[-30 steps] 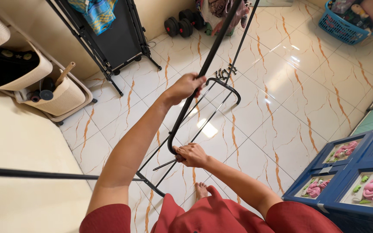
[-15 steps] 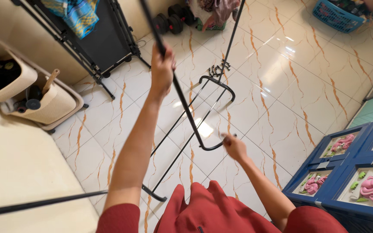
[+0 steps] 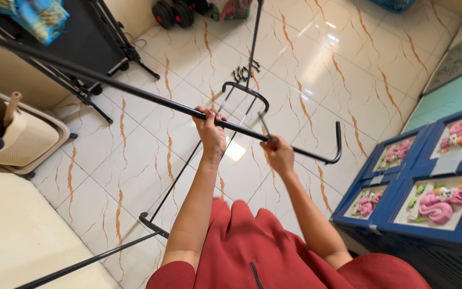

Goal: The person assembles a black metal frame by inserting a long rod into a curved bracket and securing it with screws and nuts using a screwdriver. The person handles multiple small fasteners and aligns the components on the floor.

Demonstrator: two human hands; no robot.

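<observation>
Above the tiled floor, a long black metal bar runs from the upper left edge to a hooked, upturned end at right; its far left end is cut off by the frame. Left hand is clamped around the bar near its middle, fingers wrapped over the top. Right hand sits just beside it, closed on a thin metal rod that rises to the bar; the grip itself is partly hidden behind the knuckles. Below the bar, a black rack frame lies on the floor, its near rail partly hidden behind the left forearm, and an upright black pole rises from it and leaves the frame at the top. Red clothing fills the lower centre. At right stands a blue drawer cabinet with pink relief figures, cut off by the edge. At left, a cream woven basket is partly cropped; dark round weights and a folded black stand lie at the top, hard to make out in detail.
</observation>
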